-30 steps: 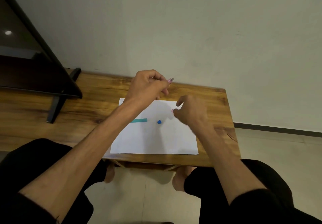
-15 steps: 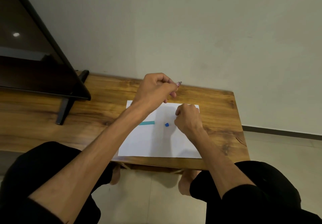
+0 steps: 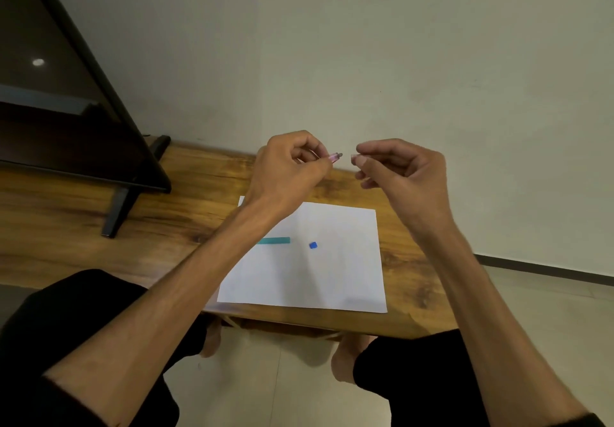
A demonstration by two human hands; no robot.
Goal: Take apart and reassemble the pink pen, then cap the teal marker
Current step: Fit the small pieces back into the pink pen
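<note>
A: Item one, pink pen [image 3: 334,157]. We hold its barrel in our left hand [image 3: 292,167], grip curled round it, raised above the far edge of the tabletop [image 3: 186,200], tip end pointing right.

B: Item two, right hand [image 3: 403,174]. Thumb and forefinger are pressed together just beside the pen tip, not touching it. We cannot tell what small part they pinch, if any; it is too small to see.

A: Item three, teal marker [image 3: 274,241]. It lies uncapped on the white paper [image 3: 332,277], partly under our left forearm. Its blue cap [image 3: 313,245] sits near it, apart.

B: Risks, as we judge them. A tiny part pinched that lightly can slip and drop to the floor past the table edge, since both hands hover near it.

A: Misalignment too: if we bring the piece in crooked, it can jam or cross-thread. And a lowered left forearm may roll the marker.
</note>
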